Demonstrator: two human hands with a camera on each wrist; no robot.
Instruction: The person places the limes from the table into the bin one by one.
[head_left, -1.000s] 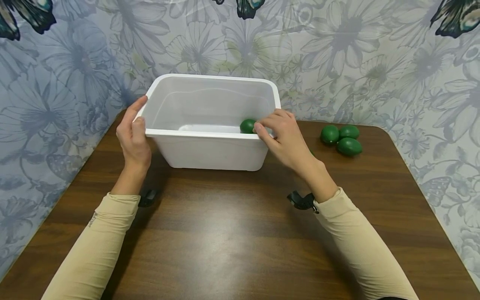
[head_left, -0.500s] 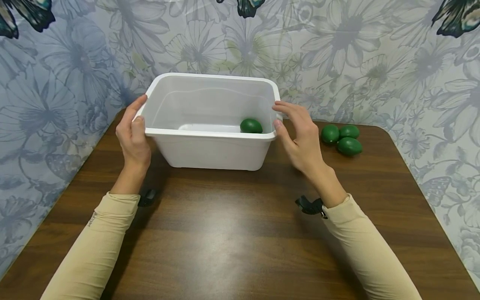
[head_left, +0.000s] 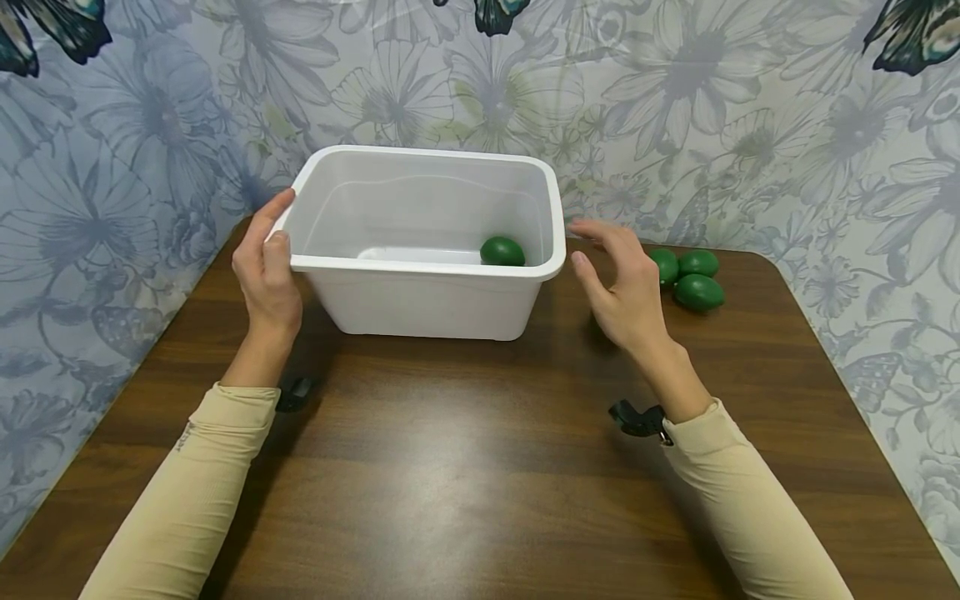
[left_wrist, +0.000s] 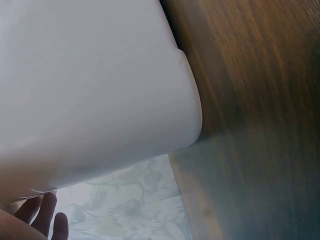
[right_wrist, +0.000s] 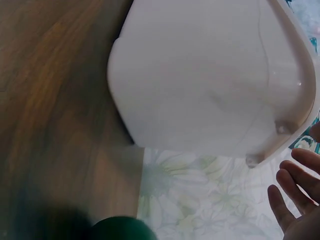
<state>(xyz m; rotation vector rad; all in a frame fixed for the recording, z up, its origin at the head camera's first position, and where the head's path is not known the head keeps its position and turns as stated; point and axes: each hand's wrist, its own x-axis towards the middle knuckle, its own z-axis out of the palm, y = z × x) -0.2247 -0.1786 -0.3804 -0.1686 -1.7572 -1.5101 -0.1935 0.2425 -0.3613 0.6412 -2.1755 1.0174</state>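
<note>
A white plastic tub (head_left: 420, 300) stands on the wooden table. My left hand (head_left: 268, 279) holds its left end, thumb at the front corner and a finger along the rim; more of its fingers (left_wrist: 46, 212) show beside the wall in the left wrist view. One glossy green lime (head_left: 502, 251) lies inside the tub, near its right end. Just right of the tub, my right hand (head_left: 626, 287) is raised with loosely bent, spread fingers and nothing between them. Behind it sit three more limes (head_left: 699, 292), one partly covered by the hand.
The brown table (head_left: 442, 467) reaches back to a wall with floral paper (head_left: 690, 108). In the right wrist view a green lime (right_wrist: 122, 230) shows at the bottom edge. Dark straps (head_left: 637, 419) are on the wrists.
My right hand has let go of the lime inside the tub and moved right, out past the rim toward the other limes. My left hand has stayed on the tub.
</note>
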